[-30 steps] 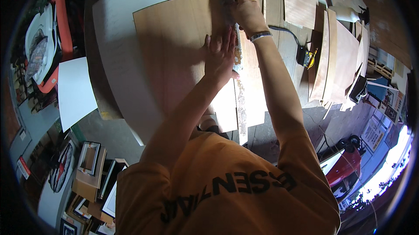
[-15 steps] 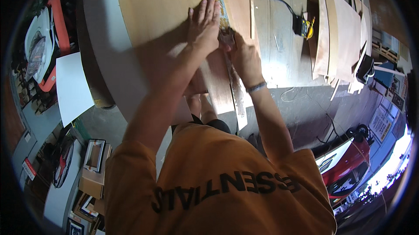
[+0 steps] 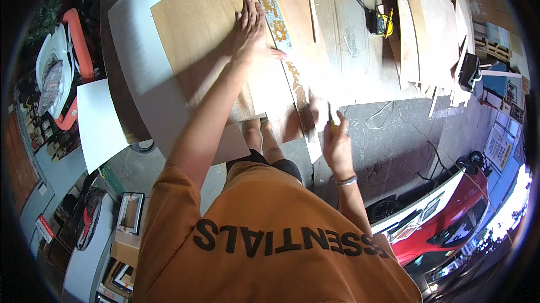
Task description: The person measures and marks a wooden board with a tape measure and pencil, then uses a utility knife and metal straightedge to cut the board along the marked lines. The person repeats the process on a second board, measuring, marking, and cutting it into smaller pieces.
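My left hand lies with fingers out on a light plywood sheet, its thumb reaching across a long metal straightedge mottled with orange-brown patches. The straightedge runs from the far edge toward my body. My right hand grips a small yellow-and-dark cutter, below and right of the straightedge's near part, off the wood. A large white sheet shows beneath the plywood's left side.
A tape measure with a dark strap lies right of the straightedge, near stacked plywood offcuts. A thin wood strip lies alongside. Left are a red-and-white plastic object and frames; lower right, a red car beyond cables.
My right hand has moved from high on the straightedge down toward me and off to the right, with the cutter in it. My left hand stays on the plywood, slightly further left.
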Demonstrator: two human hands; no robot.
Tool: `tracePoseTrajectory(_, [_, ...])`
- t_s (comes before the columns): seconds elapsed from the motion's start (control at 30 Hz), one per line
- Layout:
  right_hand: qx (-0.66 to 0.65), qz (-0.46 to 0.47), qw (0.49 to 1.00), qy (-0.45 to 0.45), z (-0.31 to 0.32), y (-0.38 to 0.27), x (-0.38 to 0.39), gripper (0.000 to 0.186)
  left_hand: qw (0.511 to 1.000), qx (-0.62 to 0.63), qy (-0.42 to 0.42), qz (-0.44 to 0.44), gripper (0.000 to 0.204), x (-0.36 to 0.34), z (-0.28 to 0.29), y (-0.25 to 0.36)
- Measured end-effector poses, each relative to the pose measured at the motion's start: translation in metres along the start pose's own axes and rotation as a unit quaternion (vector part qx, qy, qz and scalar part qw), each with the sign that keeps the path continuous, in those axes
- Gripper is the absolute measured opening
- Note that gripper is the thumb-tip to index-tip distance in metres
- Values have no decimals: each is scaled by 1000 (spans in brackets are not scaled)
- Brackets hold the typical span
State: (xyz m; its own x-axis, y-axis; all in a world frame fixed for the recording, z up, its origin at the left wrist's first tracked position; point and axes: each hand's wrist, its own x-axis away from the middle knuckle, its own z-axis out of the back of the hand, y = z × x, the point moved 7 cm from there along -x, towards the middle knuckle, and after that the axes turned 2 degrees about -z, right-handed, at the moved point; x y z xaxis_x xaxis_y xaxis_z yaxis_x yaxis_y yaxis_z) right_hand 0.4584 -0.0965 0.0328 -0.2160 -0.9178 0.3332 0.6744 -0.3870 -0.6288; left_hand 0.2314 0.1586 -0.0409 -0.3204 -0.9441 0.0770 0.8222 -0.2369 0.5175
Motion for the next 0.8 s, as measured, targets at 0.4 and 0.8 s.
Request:
tracePoseTrajectory(0.4, [-194, -36, 979, -58, 23, -38, -70, 29, 990, 99, -15, 100, 84, -7, -8, 13])
tracePoseTrajectory(0.8, [9, 217, 976, -16, -46, -201, -282, 25, 988, -116, 101, -11, 59, 5, 36, -19])
